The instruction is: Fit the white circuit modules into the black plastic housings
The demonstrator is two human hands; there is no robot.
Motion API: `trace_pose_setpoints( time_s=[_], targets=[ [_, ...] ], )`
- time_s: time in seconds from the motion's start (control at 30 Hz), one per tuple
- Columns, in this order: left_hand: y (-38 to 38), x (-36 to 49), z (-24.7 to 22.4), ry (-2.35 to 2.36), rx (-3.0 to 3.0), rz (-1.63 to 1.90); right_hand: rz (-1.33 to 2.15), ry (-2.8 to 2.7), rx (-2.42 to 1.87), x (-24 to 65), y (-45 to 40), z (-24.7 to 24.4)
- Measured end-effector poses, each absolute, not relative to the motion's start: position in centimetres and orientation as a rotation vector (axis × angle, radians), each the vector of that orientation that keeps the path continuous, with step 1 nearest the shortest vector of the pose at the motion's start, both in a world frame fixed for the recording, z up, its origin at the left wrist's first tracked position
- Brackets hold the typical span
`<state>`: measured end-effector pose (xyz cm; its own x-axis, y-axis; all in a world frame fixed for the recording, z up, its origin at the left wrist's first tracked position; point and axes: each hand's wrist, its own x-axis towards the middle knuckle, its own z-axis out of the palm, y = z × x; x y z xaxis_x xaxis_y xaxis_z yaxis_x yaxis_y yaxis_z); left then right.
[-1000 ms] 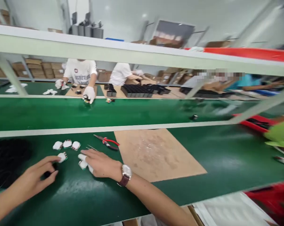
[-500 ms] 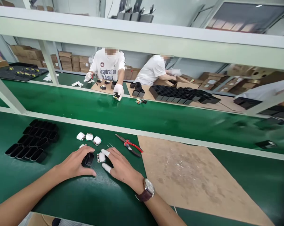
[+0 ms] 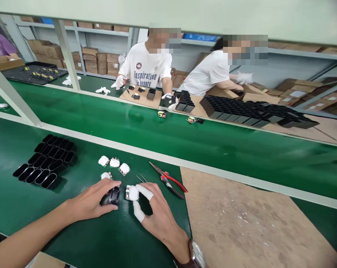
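Observation:
My left hand (image 3: 91, 201) grips a small black plastic case (image 3: 114, 195) between thumb and fingers, just above the green tabletop. To its right, my right hand (image 3: 164, 214) pinches a small circuit board (image 3: 132, 193) topped with a white lump. White finger cots cover its thumb and index finger. Case and board are apart, with a narrow gap between them. Behind my left fingertips lies another white-topped board (image 3: 106, 176), partly hidden. Beyond it sit three more, including the white-topped board (image 3: 124, 169) nearest my right hand.
Red-handled pliers (image 3: 168, 180) and a pair of thin metal prongs (image 3: 142, 178) lie behind my right hand. Several black cases (image 3: 47, 158) stand in rows at left. Cardboard (image 3: 257, 219) covers the right side. Across the green belt (image 3: 107, 115), two people in white shirts work.
My right fingers have closed on the circuit board. The black case in my left hand has turned, showing its ribbed end. The view has shifted, and the co-worker's gloved hand has left a board on the belt.

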<state>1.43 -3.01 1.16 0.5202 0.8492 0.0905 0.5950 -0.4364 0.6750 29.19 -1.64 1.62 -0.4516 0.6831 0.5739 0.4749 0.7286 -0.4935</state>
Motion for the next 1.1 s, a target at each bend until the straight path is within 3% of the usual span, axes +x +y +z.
trace_pose_setpoints(
  time_s=[0.27, 1.1],
  targets=[
    [-3.3, 3.1, 0.6, 1.053, 2.155, 0.739, 0.203, -2.178, -0.793, 28.8, -3.4, 2.7],
    [-3.8, 3.3, 0.5, 1.058, 2.208, 0.722, 0.140, -2.234, -0.764, 28.6, -3.7, 2.8]
  ],
)
